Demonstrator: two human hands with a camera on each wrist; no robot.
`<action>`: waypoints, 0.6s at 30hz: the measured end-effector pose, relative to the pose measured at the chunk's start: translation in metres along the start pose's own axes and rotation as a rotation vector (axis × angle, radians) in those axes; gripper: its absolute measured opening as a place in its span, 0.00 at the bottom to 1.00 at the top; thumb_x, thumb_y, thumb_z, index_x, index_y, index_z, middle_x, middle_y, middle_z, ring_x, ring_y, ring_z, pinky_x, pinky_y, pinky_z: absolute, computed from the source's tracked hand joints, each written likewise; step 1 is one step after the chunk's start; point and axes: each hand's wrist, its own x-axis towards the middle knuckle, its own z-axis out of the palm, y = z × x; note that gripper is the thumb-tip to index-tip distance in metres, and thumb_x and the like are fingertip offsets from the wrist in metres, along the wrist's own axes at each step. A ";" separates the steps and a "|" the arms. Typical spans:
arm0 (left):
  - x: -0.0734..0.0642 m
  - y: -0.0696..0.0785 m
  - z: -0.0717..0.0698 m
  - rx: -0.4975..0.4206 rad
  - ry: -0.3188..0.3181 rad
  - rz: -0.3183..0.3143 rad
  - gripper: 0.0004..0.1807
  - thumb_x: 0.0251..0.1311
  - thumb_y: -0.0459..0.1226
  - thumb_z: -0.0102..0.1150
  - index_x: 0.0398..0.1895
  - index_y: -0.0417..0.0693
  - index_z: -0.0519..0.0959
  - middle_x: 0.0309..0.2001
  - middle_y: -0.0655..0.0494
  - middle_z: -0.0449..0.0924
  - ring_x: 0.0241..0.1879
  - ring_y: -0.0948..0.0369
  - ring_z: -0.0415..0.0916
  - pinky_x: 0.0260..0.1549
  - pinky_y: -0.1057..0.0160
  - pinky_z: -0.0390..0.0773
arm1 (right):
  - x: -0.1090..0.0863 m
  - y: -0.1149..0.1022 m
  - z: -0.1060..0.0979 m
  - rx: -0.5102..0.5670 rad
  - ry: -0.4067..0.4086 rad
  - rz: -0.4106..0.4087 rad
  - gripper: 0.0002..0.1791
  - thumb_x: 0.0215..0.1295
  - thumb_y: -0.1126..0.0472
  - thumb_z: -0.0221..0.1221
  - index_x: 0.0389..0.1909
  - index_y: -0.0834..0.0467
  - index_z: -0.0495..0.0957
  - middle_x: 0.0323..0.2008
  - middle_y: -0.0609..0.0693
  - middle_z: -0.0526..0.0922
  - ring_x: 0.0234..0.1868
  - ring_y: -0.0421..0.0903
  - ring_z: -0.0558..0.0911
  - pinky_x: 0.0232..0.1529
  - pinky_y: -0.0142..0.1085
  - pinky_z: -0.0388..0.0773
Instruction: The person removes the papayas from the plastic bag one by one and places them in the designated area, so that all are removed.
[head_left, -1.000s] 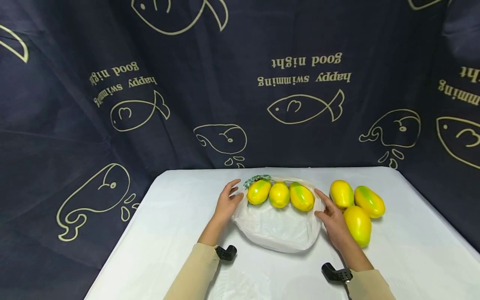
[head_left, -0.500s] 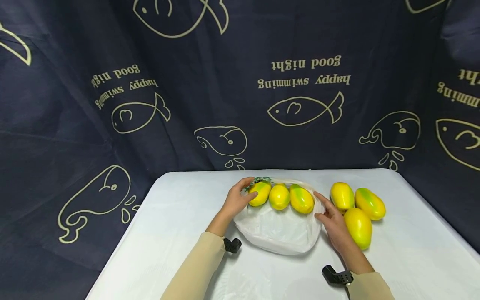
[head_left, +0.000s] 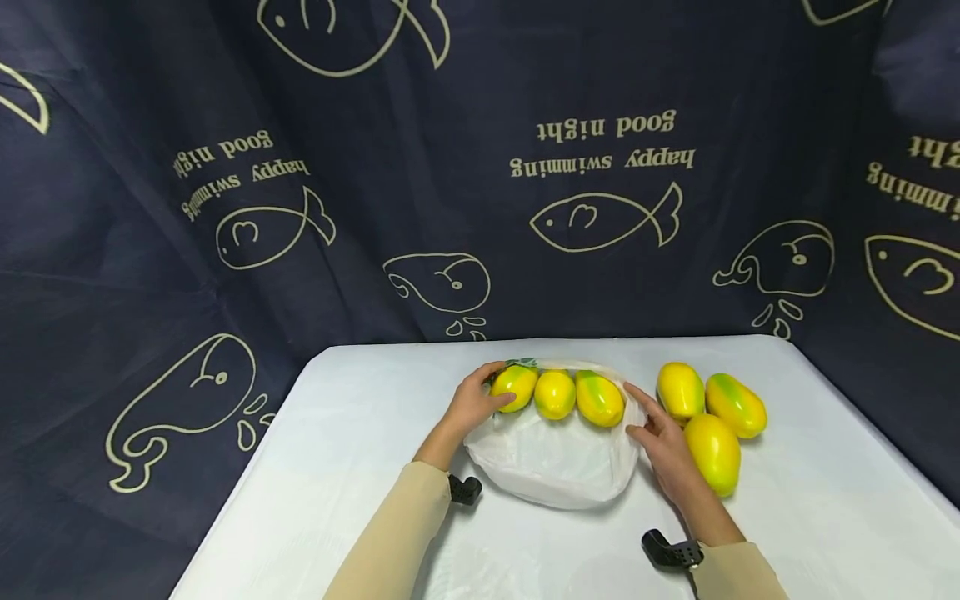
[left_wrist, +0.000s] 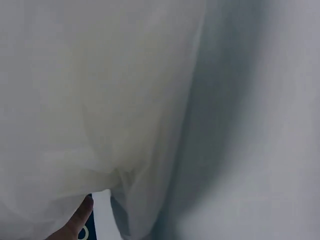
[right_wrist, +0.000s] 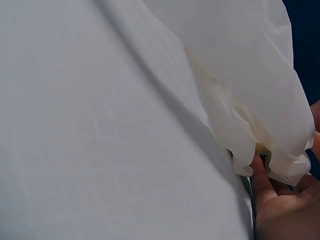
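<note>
A white plastic bag (head_left: 558,493) with green print at its far rim lies spread on the table, its mouth toward me. In it sit three yellow mangoes tinged green: a left mango (head_left: 514,385), a middle mango (head_left: 556,395) and a right mango (head_left: 599,398). My left hand (head_left: 471,405) curls round the bag's left rim, its thumb over the left mango; the fingers behind are hidden. My right hand (head_left: 666,437) holds the bag's right rim between thumb and fingers. Bag film (right_wrist: 240,65) hangs over the fingers in the right wrist view and fills much of the left wrist view.
To the right of the bag three more mangoes lie together: a rear mango (head_left: 680,390), an outer mango (head_left: 737,406) and a near mango (head_left: 713,455). The white-covered table (head_left: 360,417) meets a dark fish-print curtain (head_left: 420,192) at its back.
My left hand has moved to the right and slightly farther back, from beside the bag onto its rim and the left mango. My right hand stays at the right rim.
</note>
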 end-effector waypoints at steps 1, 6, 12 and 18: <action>0.000 -0.001 0.000 0.011 -0.006 -0.005 0.34 0.60 0.39 0.68 0.70 0.50 0.70 0.69 0.48 0.72 0.70 0.49 0.68 0.71 0.49 0.67 | 0.000 0.000 0.001 0.000 -0.003 -0.001 0.38 0.69 0.70 0.51 0.78 0.49 0.55 0.81 0.51 0.48 0.80 0.53 0.49 0.62 0.10 0.58; 0.000 -0.004 0.003 0.042 -0.015 -0.020 0.36 0.59 0.39 0.70 0.71 0.49 0.69 0.70 0.48 0.70 0.71 0.48 0.66 0.72 0.48 0.66 | -0.001 0.001 0.002 0.001 -0.009 -0.012 0.37 0.69 0.70 0.51 0.78 0.50 0.56 0.81 0.51 0.48 0.81 0.54 0.48 0.65 0.13 0.57; 0.002 -0.004 0.007 0.039 0.007 -0.039 0.38 0.56 0.39 0.72 0.71 0.50 0.69 0.71 0.48 0.70 0.72 0.48 0.65 0.73 0.49 0.64 | 0.000 0.000 0.002 -0.006 -0.006 -0.011 0.37 0.68 0.70 0.51 0.78 0.50 0.56 0.81 0.51 0.48 0.81 0.54 0.48 0.66 0.13 0.56; 0.002 -0.005 0.010 0.047 0.031 -0.024 0.39 0.54 0.39 0.74 0.70 0.50 0.70 0.70 0.48 0.71 0.71 0.48 0.67 0.72 0.48 0.66 | -0.001 0.001 0.001 -0.002 -0.002 -0.004 0.37 0.69 0.70 0.51 0.78 0.50 0.57 0.81 0.51 0.49 0.81 0.54 0.48 0.69 0.16 0.56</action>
